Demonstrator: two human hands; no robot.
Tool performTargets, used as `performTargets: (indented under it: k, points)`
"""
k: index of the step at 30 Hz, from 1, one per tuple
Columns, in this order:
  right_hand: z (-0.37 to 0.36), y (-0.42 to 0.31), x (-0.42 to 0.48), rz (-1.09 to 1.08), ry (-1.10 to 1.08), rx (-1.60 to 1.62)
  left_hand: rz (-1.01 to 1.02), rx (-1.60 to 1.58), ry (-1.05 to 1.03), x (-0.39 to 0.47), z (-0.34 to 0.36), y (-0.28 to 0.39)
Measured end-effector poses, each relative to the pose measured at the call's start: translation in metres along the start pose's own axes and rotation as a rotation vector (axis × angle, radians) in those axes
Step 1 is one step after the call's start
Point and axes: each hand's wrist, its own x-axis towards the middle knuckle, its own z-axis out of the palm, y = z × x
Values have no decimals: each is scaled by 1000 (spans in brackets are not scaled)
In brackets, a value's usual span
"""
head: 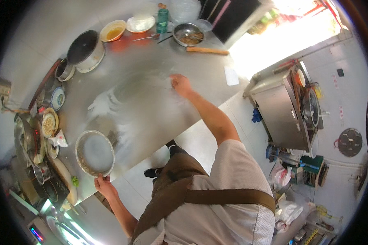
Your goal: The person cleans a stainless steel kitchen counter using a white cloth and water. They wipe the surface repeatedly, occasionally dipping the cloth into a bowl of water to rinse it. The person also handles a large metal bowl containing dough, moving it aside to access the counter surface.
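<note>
My left hand (105, 184) grips the near rim of a round bowl (79, 150) with whitish contents, at the left part of the stainless steel table (159, 107). Whitish smears of powder or liquid (102, 102) lie on the steel beyond the bowl. My right hand (181, 84) is over the middle right of the table, fingers curled; whether it touches the surface or pinches something small, I cannot tell. A wooden rolling pin (208, 50) and a white scraper or card (231, 76) lie past it, to the right.
Along the back stand a large pot (84, 52), a bowl of yellow liquid (113, 30), a plate of white stuff (141, 24), a green bottle (162, 20) and a metal bowl (188, 34). Small bowls, one with nuts or beans (49, 125), line the left. A steel cabinet (277, 107) stands right.
</note>
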Motion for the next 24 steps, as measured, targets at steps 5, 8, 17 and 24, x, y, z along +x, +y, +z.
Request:
performTargets:
  k: [5, 8, 17, 24]
  points:
    - [-83, 72, 6, 332, 220, 19, -6, 20, -48, -7, 15, 0]
    - [-162, 146, 7, 463, 254, -466, -26, 11, -91, -4, 30, -9]
    - [-226, 134, 28, 946, 98, -757, -46, 20, -87, -15, 60, -10]
    - [-214, 165, 39, 613, 9, -330, -59, 30, -53, -27, 88, -4]
